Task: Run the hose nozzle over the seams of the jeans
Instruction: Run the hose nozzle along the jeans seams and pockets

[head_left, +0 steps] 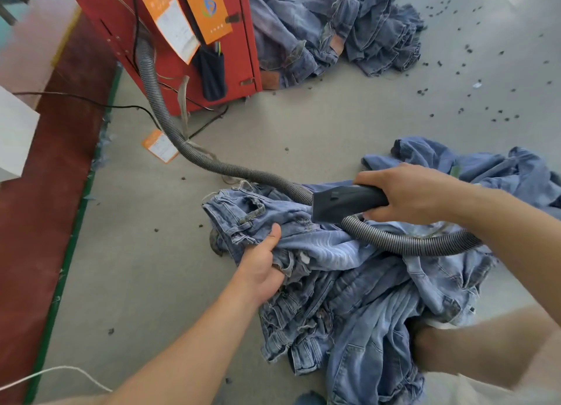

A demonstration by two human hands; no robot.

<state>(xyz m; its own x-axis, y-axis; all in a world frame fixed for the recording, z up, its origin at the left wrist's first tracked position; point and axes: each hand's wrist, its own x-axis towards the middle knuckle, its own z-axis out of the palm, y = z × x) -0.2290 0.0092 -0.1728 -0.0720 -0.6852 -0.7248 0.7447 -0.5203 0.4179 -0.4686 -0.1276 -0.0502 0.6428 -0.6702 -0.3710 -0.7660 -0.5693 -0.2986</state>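
Hose nozzle over jeans, centre-right of frame
Right hand point(416, 192) grips the nozzle point(343, 202); left hand point(261, 266) clutches the jeans point(364, 298) beneath it.

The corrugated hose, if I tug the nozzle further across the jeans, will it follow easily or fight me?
Probably follows easily: the corrugated hose already curves in loose bends from the red machine and loops under the nozzle held by the right hand. Its ribs may snag on the rumpled jeans it lies across. It looks light and springy, so it may pull back slightly.
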